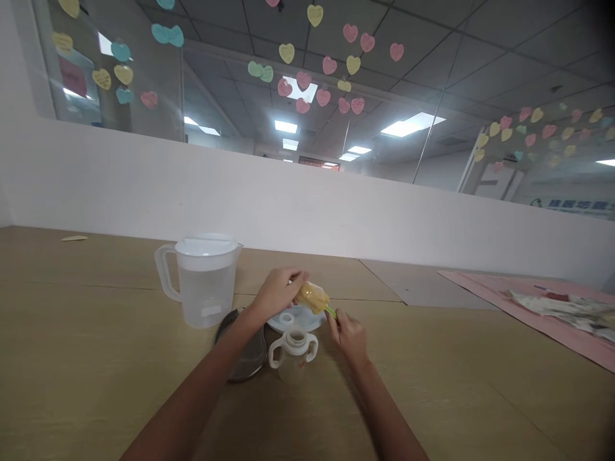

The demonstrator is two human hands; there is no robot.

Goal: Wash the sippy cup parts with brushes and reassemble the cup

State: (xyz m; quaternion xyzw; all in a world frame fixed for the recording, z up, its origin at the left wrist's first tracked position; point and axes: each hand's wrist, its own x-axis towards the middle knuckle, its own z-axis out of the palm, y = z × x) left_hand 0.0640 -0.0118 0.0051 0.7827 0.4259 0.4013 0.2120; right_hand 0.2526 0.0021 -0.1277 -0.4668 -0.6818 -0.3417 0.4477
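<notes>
Tilted in my left hand (283,289) is a glossy yellow object (313,297); my fingers are closed around its upper end, and its exact kind is unclear. My right hand (350,336) grips a thin green handle (330,312) whose far end meets the lower end of the yellow object. Just below them stands a clear two-handled baby bottle (294,358), upright and with its mouth uncovered. Behind the bottle, a pale plate (312,320) carries a white ring-like cap (286,319). A dark round metal tray (247,358) lies partly under my left forearm.
A clear lidded pitcher (206,288) with its handle to the left stands behind the tray. On the far right, a pink cloth (500,291) bears printed paper or fabric. A white wall (298,211) with glass above bounds the back of the wooden table (96,358).
</notes>
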